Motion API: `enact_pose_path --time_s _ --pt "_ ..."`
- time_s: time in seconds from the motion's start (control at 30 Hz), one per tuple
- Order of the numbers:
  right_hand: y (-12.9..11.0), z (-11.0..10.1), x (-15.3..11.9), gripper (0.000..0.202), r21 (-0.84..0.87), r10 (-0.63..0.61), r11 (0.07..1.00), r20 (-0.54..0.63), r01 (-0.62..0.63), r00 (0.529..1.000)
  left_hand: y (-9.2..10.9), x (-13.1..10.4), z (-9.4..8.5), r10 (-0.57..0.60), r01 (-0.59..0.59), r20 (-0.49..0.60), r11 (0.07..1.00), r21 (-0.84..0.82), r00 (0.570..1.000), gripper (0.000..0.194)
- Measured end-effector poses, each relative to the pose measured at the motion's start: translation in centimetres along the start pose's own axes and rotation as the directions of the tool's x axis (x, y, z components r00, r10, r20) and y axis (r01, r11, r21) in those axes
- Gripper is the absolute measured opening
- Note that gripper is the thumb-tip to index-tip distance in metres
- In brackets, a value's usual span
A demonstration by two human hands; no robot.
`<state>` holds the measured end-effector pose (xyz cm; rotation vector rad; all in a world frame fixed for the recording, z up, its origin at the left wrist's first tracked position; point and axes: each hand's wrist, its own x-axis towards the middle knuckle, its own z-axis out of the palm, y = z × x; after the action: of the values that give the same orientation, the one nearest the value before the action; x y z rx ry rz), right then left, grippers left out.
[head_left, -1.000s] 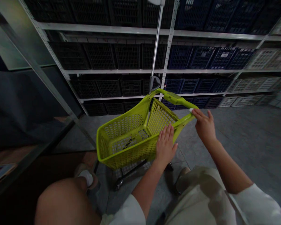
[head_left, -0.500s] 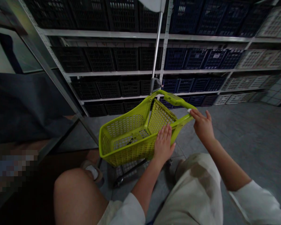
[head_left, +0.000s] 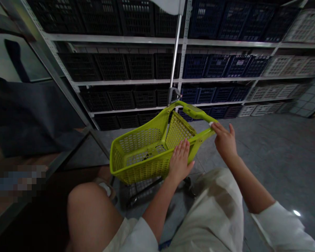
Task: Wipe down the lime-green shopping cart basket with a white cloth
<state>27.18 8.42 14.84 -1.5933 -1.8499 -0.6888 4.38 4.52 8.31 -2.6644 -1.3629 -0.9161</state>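
A small yellow-green shopping cart (head_left: 144, 171) stands in front of my knees, with nothing seen in its basket. My left hand (head_left: 180, 161) lies with fingers stretched out on the near side rim of the basket. At the right end of the cart's handle (head_left: 195, 112), my right hand (head_left: 225, 138) rests its fingers against the corner, thumb apart. Something small and white shows at those fingertips, too small to make out. A silver pole (head_left: 175, 52) with a grey grip rises behind the handle.
Shelves (head_left: 136, 82) of black, blue and white crates (head_left: 278, 65) run across the back. At the left are a metal frame (head_left: 68, 150) and a dark bag (head_left: 34, 115). Grey floor (head_left: 278, 150) extends to the right.
The cart's near side and both my hands have shifted slightly left in view. My hands keep the same places on the rim and handle.
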Motion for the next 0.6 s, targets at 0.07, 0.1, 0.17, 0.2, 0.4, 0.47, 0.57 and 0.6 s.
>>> enact_pose_path --time_s 0.07,0.1,0.17,0.2,0.4,0.47,0.57,0.6 --pt "-2.7 0.3 -1.4 0.062 0.026 -0.127 0.992 0.037 0.126 0.991 0.1 0.0 -0.2 0.0 0.001 0.009 1.0 -0.008 1.0 0.09" --pt "-4.0 0.4 -2.1 0.064 0.053 -0.219 0.975 0.067 0.215 0.974 0.1 -0.1 -0.2 -0.001 0.001 0.014 1.0 -0.01 1.0 0.09" --pt "-5.3 0.5 -2.8 0.068 0.121 -0.385 0.921 0.128 0.371 0.914 0.1 -0.1 -0.4 -0.002 0.003 0.026 1.0 -0.017 1.0 0.089" --pt "-5.1 0.4 -2.7 0.069 0.142 -0.427 0.902 0.146 0.409 0.892 0.0 -0.1 -0.5 -0.001 0.002 0.034 1.0 -0.023 0.999 0.088" --pt "0.7 -0.5 0.1 0.062 -0.004 -0.05 0.999 0.012 0.05 0.999 0.2 0.0 -1.6 -0.007 0.011 0.077 0.999 -0.053 0.997 0.087" --pt "-0.4 -0.4 -0.4 0.061 -0.015 -0.017 1.0 -0.018 0.017 1.0 0.7 0.1 -1.9 -0.029 0.033 0.077 0.998 -0.048 0.997 0.086" --pt "-4.1 -0.1 -2.1 0.065 0.067 -0.215 0.975 0.052 0.211 0.975 1.6 0.3 -2.0 -0.07 0.071 0.074 0.997 -0.01 0.995 0.085" --pt "-5.0 0.0 -2.5 0.067 0.107 -0.297 0.952 0.086 0.288 0.951 1.8 0.3 -2.0 -0.084 0.084 0.073 0.996 0.007 0.994 0.085"
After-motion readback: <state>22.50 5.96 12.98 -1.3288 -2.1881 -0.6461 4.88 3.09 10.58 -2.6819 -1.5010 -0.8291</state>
